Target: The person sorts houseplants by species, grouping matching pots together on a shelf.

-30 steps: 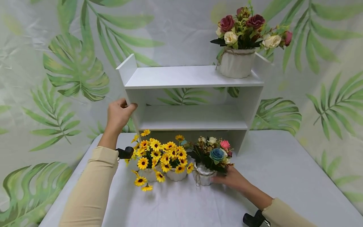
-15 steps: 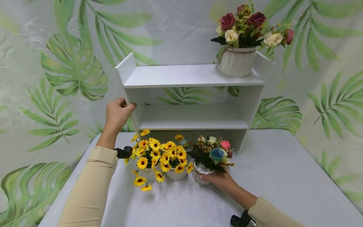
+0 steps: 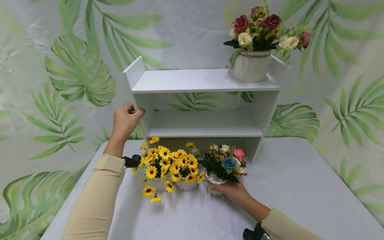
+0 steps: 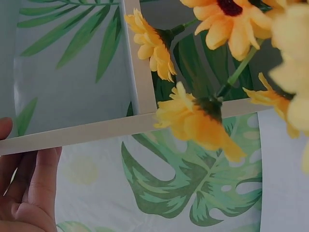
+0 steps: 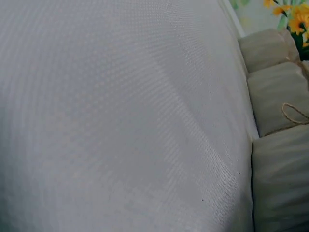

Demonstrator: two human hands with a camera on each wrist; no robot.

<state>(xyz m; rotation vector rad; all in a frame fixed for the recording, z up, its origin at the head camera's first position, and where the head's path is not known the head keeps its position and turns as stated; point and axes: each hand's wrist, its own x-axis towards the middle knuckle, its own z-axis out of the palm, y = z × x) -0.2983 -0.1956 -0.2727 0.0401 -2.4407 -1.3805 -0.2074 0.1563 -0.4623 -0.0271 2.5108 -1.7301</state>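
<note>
My left hand [image 3: 126, 121] grips the left side panel of a white shelf unit [image 3: 204, 124]; in the left wrist view its fingers [image 4: 43, 186] and thumb lie on opposite sides of the panel edge [image 4: 91, 135]. At the front right, my right hand [image 3: 235, 193] holds the pot of a mixed flower arrangement [image 3: 229, 164] with blue, pink and white blooms, thumb across the pot's front. This pot stands on the table beside two pots of yellow sunflowers [image 3: 171, 163]. In the right wrist view, pale pots [image 5: 280, 179] line the right edge; the hand itself is out of that view.
A potted rose arrangement [image 3: 252, 65] stands on the top shelf's right end. The sunflower pots sit in front of the shelf's bottom opening. White cloth covers the table [image 3: 300, 186], and a leaf-print backdrop [image 3: 192, 33] hangs behind.
My right hand has moved left and its thumb has come round the front of the mixed flower pot, which stays in place. The left hand keeps its grip on the shelf.
</note>
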